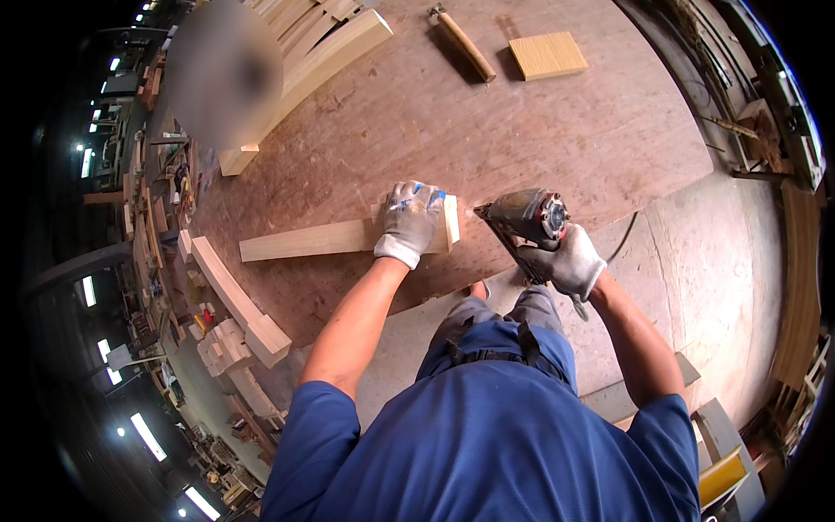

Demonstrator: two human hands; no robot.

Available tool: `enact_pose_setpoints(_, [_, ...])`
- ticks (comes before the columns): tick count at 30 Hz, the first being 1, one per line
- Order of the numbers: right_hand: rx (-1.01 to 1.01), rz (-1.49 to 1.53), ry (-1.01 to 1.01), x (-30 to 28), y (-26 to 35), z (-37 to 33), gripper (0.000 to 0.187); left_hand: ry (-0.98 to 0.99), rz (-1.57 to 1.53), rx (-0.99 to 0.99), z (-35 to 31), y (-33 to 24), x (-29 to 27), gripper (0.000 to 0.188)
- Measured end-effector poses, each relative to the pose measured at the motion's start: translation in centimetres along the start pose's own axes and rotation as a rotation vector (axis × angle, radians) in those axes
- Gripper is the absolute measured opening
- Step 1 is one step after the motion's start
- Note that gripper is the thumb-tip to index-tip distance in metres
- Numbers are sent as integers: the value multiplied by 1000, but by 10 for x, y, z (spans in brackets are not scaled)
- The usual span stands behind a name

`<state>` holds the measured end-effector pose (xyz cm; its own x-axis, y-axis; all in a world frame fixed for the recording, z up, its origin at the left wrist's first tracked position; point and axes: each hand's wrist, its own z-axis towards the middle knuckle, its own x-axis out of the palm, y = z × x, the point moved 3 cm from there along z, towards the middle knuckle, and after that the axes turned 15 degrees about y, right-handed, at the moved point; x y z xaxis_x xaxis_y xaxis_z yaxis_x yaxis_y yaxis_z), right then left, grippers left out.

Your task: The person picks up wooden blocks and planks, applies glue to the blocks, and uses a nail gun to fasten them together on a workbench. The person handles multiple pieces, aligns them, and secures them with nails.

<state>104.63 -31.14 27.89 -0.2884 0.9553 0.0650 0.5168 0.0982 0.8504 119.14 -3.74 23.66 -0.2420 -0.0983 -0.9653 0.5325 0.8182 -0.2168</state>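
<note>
My left hand (411,222), in a whitish glove with blue marks, grips the right end of a long pale wooden piece (309,240) lying on the worktable. A shorter wooden block (451,222) sits at that end, partly hidden under the hand. In my gloved right hand (570,261) is a nail gun (526,217), held by its handle. Its nose points left toward the block's end and stays a small gap away from it. A thin dark hose shows beside the right hand.
At the far side of the reddish-brown worktable (383,130) lie a hammer (465,43) and a flat wooden block (548,56). Long timber pieces (322,65) are stacked far left, near a blurred patch. More timber (235,291) stands off the table's left edge.
</note>
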Motion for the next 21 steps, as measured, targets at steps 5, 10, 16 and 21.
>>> enact_pose_setpoints(5, [54, -302, 39, 2, 2, 23, 30, -37, 2, 12, -1, -2, 0, 16])
enact_pose_setpoints(10, [-9, -292, 22, 7, 15, 32, 28, -53, 20, 23, 0, 1, 4, 16])
enact_pose_setpoints(16, [36, -353, 49, 9, 3, 45, 28, -75, 11, 25, 1, -3, 0, 15])
enact_pose_setpoints(21, [8, -392, 46, 10, 0, 49, 27, -79, 9, 22, 1, -2, 2, 16])
